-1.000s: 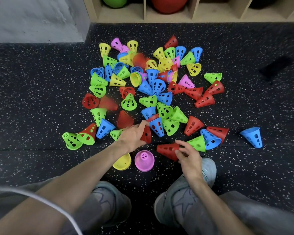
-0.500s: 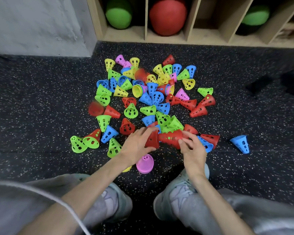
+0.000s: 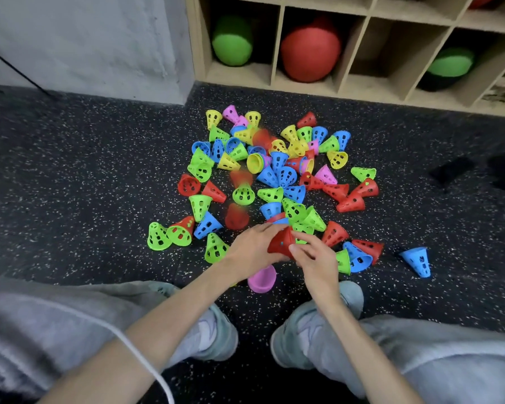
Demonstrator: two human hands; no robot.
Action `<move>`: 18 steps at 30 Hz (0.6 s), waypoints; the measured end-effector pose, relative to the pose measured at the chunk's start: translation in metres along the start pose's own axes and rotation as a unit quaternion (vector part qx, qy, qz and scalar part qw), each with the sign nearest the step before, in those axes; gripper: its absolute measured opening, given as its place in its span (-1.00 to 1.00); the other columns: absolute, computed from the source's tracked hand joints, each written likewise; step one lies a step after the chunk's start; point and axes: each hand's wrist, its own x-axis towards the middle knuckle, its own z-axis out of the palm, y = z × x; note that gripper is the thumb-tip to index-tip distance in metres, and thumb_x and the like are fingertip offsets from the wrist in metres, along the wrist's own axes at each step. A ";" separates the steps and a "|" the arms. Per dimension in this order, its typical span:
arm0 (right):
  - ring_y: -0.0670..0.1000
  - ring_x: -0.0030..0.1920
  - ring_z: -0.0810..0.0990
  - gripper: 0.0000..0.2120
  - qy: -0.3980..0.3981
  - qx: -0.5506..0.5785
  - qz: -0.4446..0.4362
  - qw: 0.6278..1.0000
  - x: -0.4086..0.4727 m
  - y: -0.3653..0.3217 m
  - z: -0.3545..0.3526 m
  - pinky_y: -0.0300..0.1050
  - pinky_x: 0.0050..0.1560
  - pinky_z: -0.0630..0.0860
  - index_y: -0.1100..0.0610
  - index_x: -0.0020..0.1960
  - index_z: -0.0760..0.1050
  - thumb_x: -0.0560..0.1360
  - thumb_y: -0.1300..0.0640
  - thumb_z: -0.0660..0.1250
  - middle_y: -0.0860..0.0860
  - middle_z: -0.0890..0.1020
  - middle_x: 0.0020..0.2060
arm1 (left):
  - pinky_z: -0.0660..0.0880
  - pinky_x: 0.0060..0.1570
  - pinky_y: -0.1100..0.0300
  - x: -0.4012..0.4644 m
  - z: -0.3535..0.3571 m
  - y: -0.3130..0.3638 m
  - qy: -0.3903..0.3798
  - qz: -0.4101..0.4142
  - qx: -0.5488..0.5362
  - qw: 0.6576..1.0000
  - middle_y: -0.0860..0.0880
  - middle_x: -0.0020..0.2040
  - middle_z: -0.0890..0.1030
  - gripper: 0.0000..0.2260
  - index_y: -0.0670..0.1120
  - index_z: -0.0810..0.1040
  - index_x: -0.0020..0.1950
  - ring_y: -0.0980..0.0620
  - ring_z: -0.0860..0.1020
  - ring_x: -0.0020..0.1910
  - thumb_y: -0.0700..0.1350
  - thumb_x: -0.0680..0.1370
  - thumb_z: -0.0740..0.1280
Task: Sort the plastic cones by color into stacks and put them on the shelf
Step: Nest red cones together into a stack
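Head view shows us gripping red cones [image 3: 280,242] between both hands, left hand [image 3: 252,247] curled round one side, right hand [image 3: 312,253] pinching the other, just above the pile [image 3: 274,176] on the floor. We judge they are being nested: line the rims up, push straight, then gather the remaining reds. The shelf [image 3: 341,83] stands beyond.

We hold both arms forward, left hand [image 3: 252,246] and right hand [image 3: 314,256] meeting, fingers curled, gripping.
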 end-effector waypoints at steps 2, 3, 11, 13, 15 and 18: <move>-0.05 -0.12 0.71 -0.74 -0.012 -0.004 0.002 1.000 0.000 -0.002 0.004 0.05 0.08 0.60 -0.07 0.15 0.62 0.56 0.24 0.42 -0.05 0.75 -0.19 | 0.39 0.34 0.03 -0.003 0.001 -0.005 0.005 -0.005 -0.003 1.000 0.02 0.48 0.46 -0.32 0.09 0.31 0.57 -0.06 0.47 0.38 0.20 0.51 0.45; -0.03 -0.12 0.72 -0.75 -0.016 -0.006 0.003 1.000 0.000 -0.003 0.007 0.05 0.09 0.60 -0.05 0.16 0.62 0.56 0.24 0.41 -0.04 0.75 -0.19 | 0.40 0.34 0.03 -0.004 0.002 -0.009 0.009 -0.010 -0.009 1.000 0.02 0.47 0.47 -0.32 0.09 0.32 0.57 -0.05 0.48 0.37 0.20 0.51 0.46; -0.07 -0.05 0.69 -0.70 -0.036 0.005 -0.011 0.999 0.017 -0.012 0.070 -0.22 0.05 0.55 -0.06 0.20 0.64 0.53 0.24 0.44 -0.06 0.73 -0.11 | 0.42 0.37 0.02 -0.014 -0.008 -0.059 0.084 -0.094 -0.095 0.988 -0.01 0.43 0.52 -0.35 0.07 0.38 0.54 -0.02 0.45 0.42 0.07 0.48 0.49; -0.06 -0.05 0.69 -0.70 -0.040 0.008 -0.020 0.999 0.024 -0.014 0.087 -0.23 0.04 0.56 -0.05 0.18 0.64 0.53 0.26 0.43 -0.05 0.73 -0.11 | 0.42 0.36 0.06 -0.016 -0.016 -0.074 0.094 -0.101 -0.117 0.984 0.01 0.42 0.52 -0.35 0.04 0.39 0.53 0.01 0.48 0.36 0.09 0.48 0.51; -0.06 -0.05 0.69 -0.70 -0.028 0.011 -0.021 0.999 0.031 -0.012 0.102 -0.22 0.04 0.57 -0.08 0.16 0.64 0.53 0.25 0.43 -0.05 0.73 -0.12 | 0.44 0.32 0.11 -0.017 -0.026 -0.090 0.089 -0.099 -0.133 0.982 0.02 0.37 0.55 -0.37 0.04 0.43 0.50 0.04 0.52 0.29 0.13 0.47 0.52; -0.11 -0.05 0.68 -0.72 0.010 0.010 -0.017 1.000 0.037 -0.006 0.116 -0.25 0.02 0.56 -0.11 0.15 0.63 0.54 0.22 0.42 -0.08 0.72 -0.12 | 0.51 0.27 0.11 -0.017 -0.040 -0.117 0.105 -0.130 -0.157 0.973 0.06 0.28 0.61 -0.49 0.06 0.51 0.42 0.11 0.56 0.21 0.16 0.51 0.47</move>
